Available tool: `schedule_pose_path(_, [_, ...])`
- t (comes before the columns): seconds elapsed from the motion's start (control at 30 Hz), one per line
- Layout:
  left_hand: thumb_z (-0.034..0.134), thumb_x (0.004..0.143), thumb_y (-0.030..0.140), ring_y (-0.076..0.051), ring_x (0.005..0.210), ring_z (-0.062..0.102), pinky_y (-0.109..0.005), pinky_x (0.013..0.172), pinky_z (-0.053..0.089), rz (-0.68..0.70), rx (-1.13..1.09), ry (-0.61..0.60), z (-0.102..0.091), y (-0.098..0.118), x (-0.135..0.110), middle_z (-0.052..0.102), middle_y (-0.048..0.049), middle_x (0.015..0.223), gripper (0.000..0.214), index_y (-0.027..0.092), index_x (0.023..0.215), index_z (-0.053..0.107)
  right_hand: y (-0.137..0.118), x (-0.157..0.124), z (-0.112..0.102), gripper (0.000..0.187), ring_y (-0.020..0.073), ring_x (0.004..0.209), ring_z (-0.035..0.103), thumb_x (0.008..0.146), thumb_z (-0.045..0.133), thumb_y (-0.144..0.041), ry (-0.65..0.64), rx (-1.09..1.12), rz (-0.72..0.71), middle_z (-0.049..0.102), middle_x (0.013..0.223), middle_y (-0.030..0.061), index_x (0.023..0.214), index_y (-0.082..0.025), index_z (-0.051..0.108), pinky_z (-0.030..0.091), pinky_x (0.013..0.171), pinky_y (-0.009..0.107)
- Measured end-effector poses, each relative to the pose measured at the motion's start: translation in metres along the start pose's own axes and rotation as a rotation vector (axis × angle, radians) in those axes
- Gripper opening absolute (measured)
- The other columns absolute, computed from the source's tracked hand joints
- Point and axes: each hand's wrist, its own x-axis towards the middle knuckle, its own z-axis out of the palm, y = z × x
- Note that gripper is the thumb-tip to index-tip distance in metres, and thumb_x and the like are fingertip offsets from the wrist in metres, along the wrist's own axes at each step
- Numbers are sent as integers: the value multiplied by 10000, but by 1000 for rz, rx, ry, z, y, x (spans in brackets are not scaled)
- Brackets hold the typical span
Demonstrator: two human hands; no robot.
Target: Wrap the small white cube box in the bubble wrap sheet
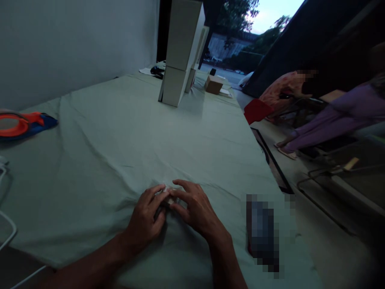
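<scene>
A small whitish, crumpled piece (170,198), perhaps clear plastic, lies between my hands low over the cloth-covered table (144,132). My left hand (148,212) is curled around its left side, with fingertips pressed to it and the thumb below. From the right, my right hand (194,204) reaches over it; the thumb and some fingers pinch at it while one finger is lifted. Both hands hide most of the piece, so its exact kind does not show.
An orange and blue iron (27,123) sits at the left, a white cord (9,228) near it. Farther back stand a tall white box (177,56) and a brown box (213,84). A blurred-out dark object (263,233) lies right. Two people (339,106) are beyond the table's right edge.
</scene>
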Motion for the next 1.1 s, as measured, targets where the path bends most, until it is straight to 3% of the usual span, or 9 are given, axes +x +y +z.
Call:
schedule_pose_path(0.4, [479, 792, 13, -246, 1186, 507, -426, 1003, 459, 9, 33, -10, 0, -1, 0, 531, -116, 1286, 490, 182, 1249, 534, 2, 0, 0, 253, 265, 1240, 524, 778, 730, -174, -29, 47, 25, 553, 1360, 107, 1017, -228, 670, 423, 1000, 467])
schedule_pose_path(1.1, [463, 792, 18, -258, 1188, 530, -441, 992, 485, 49, 66, 9, 3, -3, -3, 542, -116, 1298, 533, 199, 1291, 520, -1, 2, 0, 192, 260, 1211, 542, 763, 759, -184, -23, 92, 47, 600, 1303, 89, 939, -226, 693, 421, 992, 456])
